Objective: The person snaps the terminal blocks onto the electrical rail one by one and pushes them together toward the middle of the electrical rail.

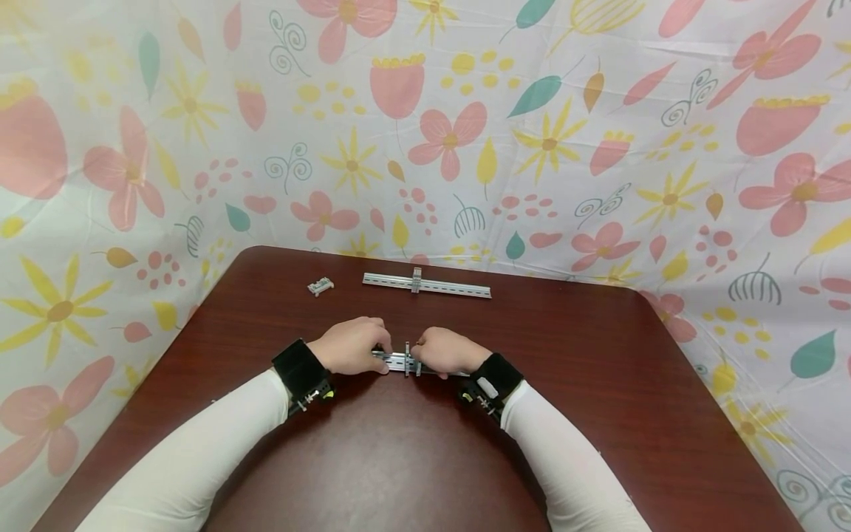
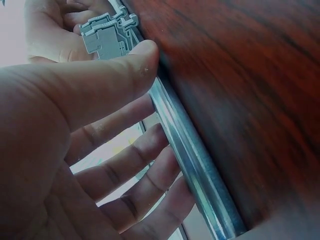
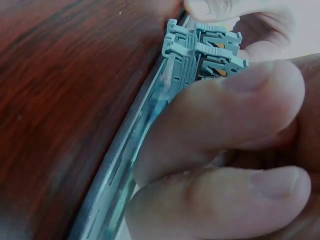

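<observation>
A slotted metal DIN rail (image 1: 397,362) lies crosswise on the table between the hands. My left hand (image 1: 351,346) grips its left part; in the left wrist view the thumb (image 2: 142,60) presses one long edge and the fingers reach to the far side. Two grey terminal blocks (image 3: 205,47) sit side by side on the rail. Directly to their right is my right hand (image 1: 452,350), its fingers (image 3: 235,107) curled over the rail, with one fingertip right at the nearer block. The inside of that fist is hidden.
Farther back on the brown table (image 1: 565,355) lies a second DIN rail (image 1: 452,287) carrying an upright terminal block (image 1: 417,281). A loose grey piece (image 1: 321,286) lies to its left. A flower-patterned cloth (image 1: 452,89) hangs behind and beside the table.
</observation>
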`<action>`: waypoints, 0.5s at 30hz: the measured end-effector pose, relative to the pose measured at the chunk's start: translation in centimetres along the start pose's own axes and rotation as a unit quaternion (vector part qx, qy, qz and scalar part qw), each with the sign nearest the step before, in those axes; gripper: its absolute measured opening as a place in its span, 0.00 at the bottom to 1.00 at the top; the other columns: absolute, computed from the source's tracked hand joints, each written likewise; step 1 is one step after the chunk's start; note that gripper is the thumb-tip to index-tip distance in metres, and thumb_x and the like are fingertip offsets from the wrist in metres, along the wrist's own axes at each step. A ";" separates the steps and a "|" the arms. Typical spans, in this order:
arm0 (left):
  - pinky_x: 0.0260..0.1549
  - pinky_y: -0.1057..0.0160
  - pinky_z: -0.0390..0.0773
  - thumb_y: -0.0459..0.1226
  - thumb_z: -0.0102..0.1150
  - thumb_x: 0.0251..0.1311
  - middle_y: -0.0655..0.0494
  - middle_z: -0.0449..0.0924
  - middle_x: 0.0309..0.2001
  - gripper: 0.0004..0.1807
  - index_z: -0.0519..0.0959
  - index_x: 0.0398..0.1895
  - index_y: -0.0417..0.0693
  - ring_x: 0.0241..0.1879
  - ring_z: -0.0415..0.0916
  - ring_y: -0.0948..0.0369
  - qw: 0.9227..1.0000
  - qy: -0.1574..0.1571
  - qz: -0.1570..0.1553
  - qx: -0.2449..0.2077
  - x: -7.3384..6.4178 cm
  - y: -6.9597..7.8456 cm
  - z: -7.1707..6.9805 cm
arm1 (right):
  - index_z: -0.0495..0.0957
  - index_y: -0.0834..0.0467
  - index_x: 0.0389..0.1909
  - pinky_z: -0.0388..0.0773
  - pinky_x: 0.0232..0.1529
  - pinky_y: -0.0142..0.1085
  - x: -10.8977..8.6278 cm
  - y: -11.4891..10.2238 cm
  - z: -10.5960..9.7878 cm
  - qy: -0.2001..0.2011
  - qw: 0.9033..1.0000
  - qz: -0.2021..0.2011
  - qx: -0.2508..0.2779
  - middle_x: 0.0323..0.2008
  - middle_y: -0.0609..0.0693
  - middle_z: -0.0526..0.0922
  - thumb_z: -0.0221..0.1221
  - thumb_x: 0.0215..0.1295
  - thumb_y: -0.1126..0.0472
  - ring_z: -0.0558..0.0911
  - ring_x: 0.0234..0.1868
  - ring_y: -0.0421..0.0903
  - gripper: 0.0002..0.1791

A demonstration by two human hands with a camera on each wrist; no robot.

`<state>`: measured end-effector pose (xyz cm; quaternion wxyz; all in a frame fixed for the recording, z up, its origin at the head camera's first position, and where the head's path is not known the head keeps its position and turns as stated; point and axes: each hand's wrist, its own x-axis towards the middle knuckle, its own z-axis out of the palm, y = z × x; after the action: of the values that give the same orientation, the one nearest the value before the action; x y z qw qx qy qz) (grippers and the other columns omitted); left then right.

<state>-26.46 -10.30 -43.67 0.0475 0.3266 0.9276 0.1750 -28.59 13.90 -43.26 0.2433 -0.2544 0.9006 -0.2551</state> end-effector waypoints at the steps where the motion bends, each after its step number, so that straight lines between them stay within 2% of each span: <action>1: 0.47 0.55 0.83 0.43 0.83 0.63 0.64 0.80 0.43 0.09 0.93 0.44 0.57 0.48 0.81 0.57 1.000 0.000 0.000 0.000 0.0 0.0 0.0 | 0.66 0.48 0.14 0.70 0.27 0.34 0.0 0.0 0.0 0.002 1.000 0.000 -0.003 0.13 0.44 0.65 0.50 0.86 0.59 0.71 0.11 0.43 0.30; 15: 0.47 0.56 0.83 0.43 0.83 0.64 0.63 0.80 0.43 0.10 0.93 0.45 0.56 0.47 0.80 0.57 1.000 -0.004 -0.002 -0.003 -0.1 0.2 -0.1 | 0.68 0.49 0.16 0.71 0.28 0.34 0.0 0.0 0.5 0.002 0.998 -0.017 -0.057 0.13 0.44 0.67 0.49 0.87 0.61 0.71 0.11 0.43 0.29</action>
<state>-26.32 -10.24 -43.56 0.0525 0.3256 0.9274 0.1767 -28.26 13.76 -43.64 0.2228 -0.2823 0.9096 -0.2079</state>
